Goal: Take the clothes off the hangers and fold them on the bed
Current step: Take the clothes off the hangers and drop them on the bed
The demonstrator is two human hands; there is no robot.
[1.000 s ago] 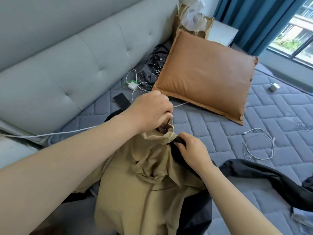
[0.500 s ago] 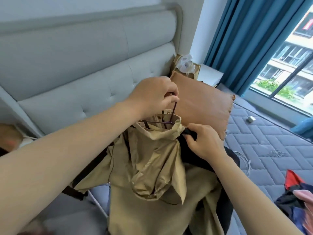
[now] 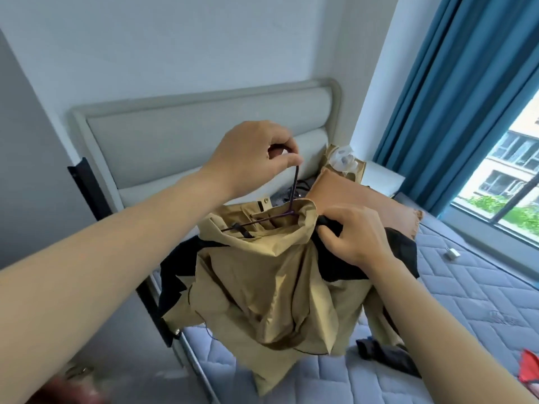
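Head view. The left hand is raised above the bed, fingers and thumb curled tightly round the hook of a dark purple hanger, so the grip is closed on the hanger. A tan jacket hangs from this hanger, its collar gathered round the stem and one hanger arm visible inside the neck opening. The jacket hangs over the head end of the mattress, near its left edge; whether the hem touches the mattress cannot be told. The right hand is just beside the right side of the collar, its fingertips pinching a fold of black fabric that shows beneath the tan jacket on both sides; whether this fabric is a lining or a separate garment cannot be told. A grey padded headboard stands behind the hands. A brown pillow lies at the head end of the mattress, partly hidden by the jacket, with a paper bag behind it in the far corner. A small white charger lies near the right edge of the mattress. Dark clothes lie on the mattress below the right forearm, and a red item shows at the frame's right edge. Blue curtains flank a window.
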